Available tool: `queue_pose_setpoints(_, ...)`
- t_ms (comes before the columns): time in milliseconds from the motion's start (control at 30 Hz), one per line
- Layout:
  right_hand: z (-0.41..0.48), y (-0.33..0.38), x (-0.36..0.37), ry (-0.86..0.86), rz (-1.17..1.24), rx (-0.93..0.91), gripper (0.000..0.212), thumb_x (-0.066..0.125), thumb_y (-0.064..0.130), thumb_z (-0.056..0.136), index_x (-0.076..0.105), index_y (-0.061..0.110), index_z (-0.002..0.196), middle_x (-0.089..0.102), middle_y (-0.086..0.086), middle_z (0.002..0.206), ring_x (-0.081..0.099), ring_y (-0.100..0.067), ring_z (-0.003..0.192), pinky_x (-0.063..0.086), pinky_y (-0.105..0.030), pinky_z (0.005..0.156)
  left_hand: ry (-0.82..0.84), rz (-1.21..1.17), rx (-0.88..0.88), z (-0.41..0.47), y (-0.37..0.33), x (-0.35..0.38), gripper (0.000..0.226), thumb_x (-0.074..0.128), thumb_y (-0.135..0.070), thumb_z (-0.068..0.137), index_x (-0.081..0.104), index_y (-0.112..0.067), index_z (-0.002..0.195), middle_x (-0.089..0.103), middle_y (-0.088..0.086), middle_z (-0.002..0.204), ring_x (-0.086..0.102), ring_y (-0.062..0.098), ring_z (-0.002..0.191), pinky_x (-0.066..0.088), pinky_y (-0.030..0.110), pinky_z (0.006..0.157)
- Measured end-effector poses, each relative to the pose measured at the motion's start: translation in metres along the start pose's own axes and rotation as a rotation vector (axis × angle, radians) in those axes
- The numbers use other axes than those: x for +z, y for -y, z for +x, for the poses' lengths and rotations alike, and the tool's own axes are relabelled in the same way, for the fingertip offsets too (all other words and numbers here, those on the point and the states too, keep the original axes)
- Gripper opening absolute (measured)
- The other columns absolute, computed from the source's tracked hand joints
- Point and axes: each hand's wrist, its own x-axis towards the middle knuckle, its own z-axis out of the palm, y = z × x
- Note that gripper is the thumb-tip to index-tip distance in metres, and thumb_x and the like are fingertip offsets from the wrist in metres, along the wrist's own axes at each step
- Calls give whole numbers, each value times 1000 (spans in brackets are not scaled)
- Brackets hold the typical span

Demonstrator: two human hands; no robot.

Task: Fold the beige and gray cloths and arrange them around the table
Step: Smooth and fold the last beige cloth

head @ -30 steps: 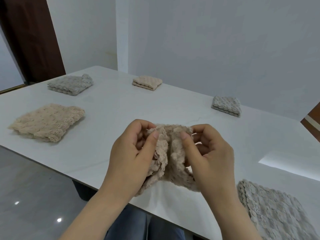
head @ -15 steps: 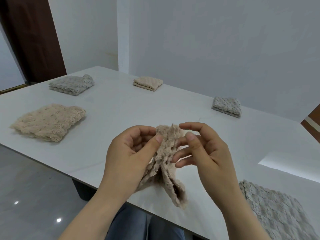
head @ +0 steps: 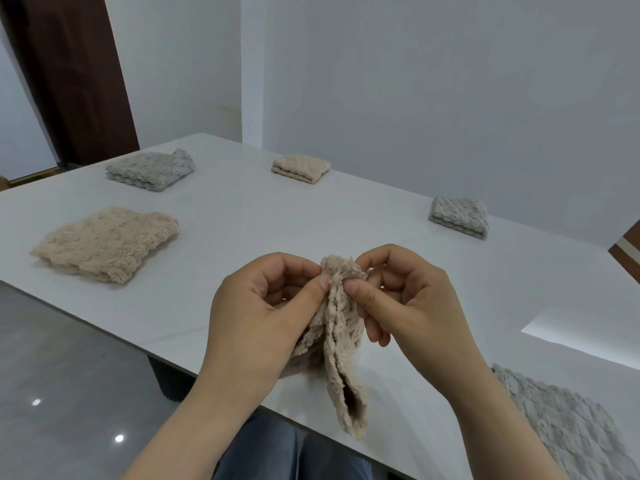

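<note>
I hold a fuzzy beige cloth [head: 341, 344] up over the near edge of the white table [head: 242, 237]. My left hand [head: 263, 317] and my right hand [head: 405, 299] both pinch its top edge, thumbs close together, and the cloth hangs down doubled between them. A folded beige cloth [head: 107, 244] lies at the left. A folded gray cloth [head: 150, 169] sits at the far left, a small folded beige cloth [head: 300, 168] at the far middle, a folded gray cloth [head: 459, 216] at the far right. A gray cloth [head: 568, 424] lies flat at the near right.
A dark wooden door [head: 72, 74] stands behind the table's far left corner. White walls run along the far side. Glossy gray floor [head: 69, 375] lies to the left of the table, and my legs in jeans [head: 277, 452] show below its edge.
My right hand let go of the cloth for a moment, fingers spread, then pinched the top edge again. The cloth went from bunched between both hands to hanging down doubled.
</note>
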Motion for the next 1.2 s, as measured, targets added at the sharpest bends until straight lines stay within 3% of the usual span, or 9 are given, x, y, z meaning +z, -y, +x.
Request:
queue_pose_setpoints(167, 2, 3, 2, -1, -45, 5, 10, 71, 10, 82, 63, 15, 82, 53, -6, 52, 46, -16, 40, 38, -23, 41, 30, 27, 9, -5, -7, -2, 6, 69, -21, 80, 74, -22, 76, 73, -3, 72, 68, 9, 65, 56, 30, 60)
queue_pose_setpoints(333, 3, 6, 3, -2, -102, -17, 10, 72, 10, 82, 63, 14, 80, 49, 2, 46, 43, -11, 39, 38, -17, 43, 35, 27, 17, -8, -11, -4, 8, 76, -17, 72, 73, -24, 75, 74, -7, 72, 70, 5, 65, 54, 17, 57)
queue_pose_setpoints(433, 4, 7, 3, 7, -145, -23, 10, 73, 13, 81, 63, 15, 81, 49, 2, 45, 43, -11, 39, 38, -17, 44, 12, 84, 2, -5, -10, -6, 8, 76, -16, 74, 74, -23, 72, 73, -6, 70, 70, 9, 64, 58, 30, 57)
queue_pose_setpoints(600, 4, 9, -6, 98, -251, 52, 15, 73, 31, 80, 63, 23, 88, 53, -1, 45, 45, -9, 39, 36, -16, 44, 17, 148, 3, 0, -11, -12, 8, 71, -18, 76, 70, -24, 71, 69, -2, 67, 67, 16, 61, 58, 39, 50)
queue_pose_setpoints(767, 7, 2, -20, 145, -406, 134, 23, 75, 34, 79, 60, 31, 97, 56, -3, 50, 49, -4, 40, 40, -18, 44, 35, 202, 99, 7, -12, -21, 10, 68, -16, 80, 67, -22, 71, 62, -10, 60, 52, 0, 49, 46, 16, 46)
queue_pose_setpoints(933, 8, -3, -25, 196, -471, 147, 21, 77, 32, 77, 61, 32, 91, 55, -2, 48, 49, -6, 41, 43, -25, 46, 63, 195, 142, 12, -12, -28, 13, 66, -12, 84, 64, -20, 74, 56, -14, 56, 45, 2, 46, 40, 13, 45)
queue_pose_setpoints(1100, 7, -10, -31, 167, -599, 98, 18, 73, 43, 77, 59, 37, 86, 55, -5, 53, 44, -8, 46, 43, -31, 55, 13, 323, 214, 17, -9, -36, 11, 59, -15, 88, 59, -21, 78, 54, -9, 57, 41, 4, 46, 32, 8, 44)
queue_pose_setpoints(1200, 7, -11, -33, 131, -678, -5, 23, 70, 46, 78, 58, 27, 74, 50, 3, 53, 42, -8, 51, 40, -30, 56, 6, 450, 265, 19, -3, -37, 8, 51, -16, 92, 53, -21, 85, 51, -8, 57, 45, 4, 50, 35, 10, 47)
